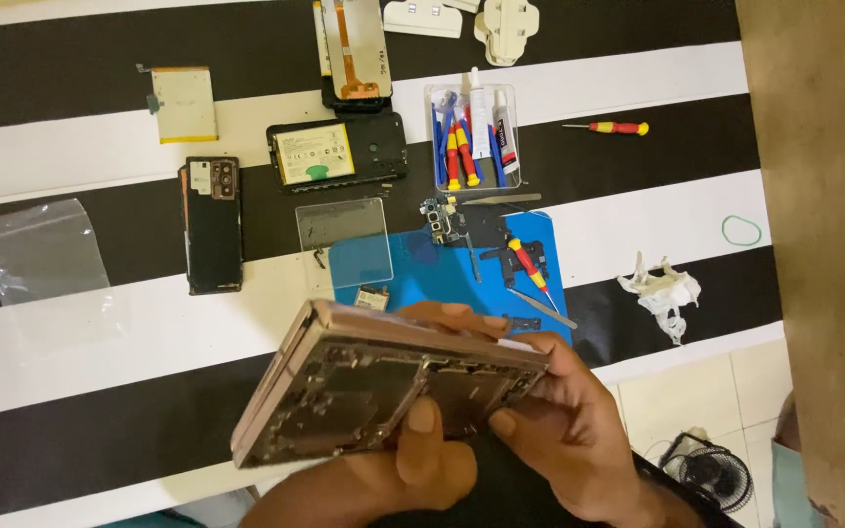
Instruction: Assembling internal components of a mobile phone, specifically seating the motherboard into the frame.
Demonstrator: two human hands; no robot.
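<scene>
Both hands grip an opened phone frame (pixel 383 396) above the striped cloth (pixel 70 342): the left hand (pixel 383 479) clamps it from below with its thumb on the bare metal inner face, and the right hand (pixel 564 430) pinches the right end. Pinkish, rigid and rectangular, the frame runs left to right, its left end tilted lower. Beyond lie a blue mat (pixel 442 269), a clear tool tray (pixel 471 137) and a dark phone (pixel 213 225).

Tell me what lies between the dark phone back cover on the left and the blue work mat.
In the head view, a clear rectangular glass sheet lies between the dark back cover and the blue mat, its right part overlapping the mat's left corner.
</scene>
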